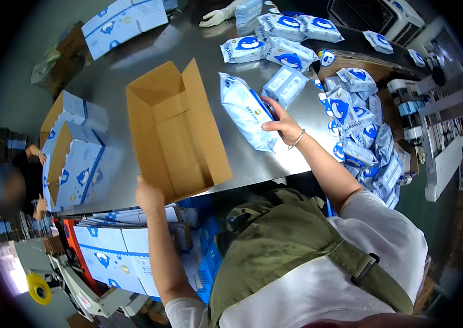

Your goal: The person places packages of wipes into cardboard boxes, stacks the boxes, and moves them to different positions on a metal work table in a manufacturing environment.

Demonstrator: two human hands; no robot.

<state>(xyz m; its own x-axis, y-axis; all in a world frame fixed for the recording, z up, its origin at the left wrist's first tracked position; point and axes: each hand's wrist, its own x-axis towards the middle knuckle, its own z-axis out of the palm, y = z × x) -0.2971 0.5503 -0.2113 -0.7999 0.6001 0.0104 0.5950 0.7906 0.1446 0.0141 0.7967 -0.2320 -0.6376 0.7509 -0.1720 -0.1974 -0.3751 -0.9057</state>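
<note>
open brown carton (174, 131) steadied at near edge by left hand (148, 197), fingers curled on rim. white-blue pouch (245, 112) gripped in right hand (283, 127), at carton's 3 o'clock, above worktop (275, 158). loading step judged underway; pouch needs swinging toward 9 o'clock, into carton.

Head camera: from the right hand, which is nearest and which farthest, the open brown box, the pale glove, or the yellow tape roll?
From the right hand:
1. Open brown box, just to its left on the metal table.
2. Pale glove, at the table's far end.
3. Yellow tape roll, low on the far left.
</note>
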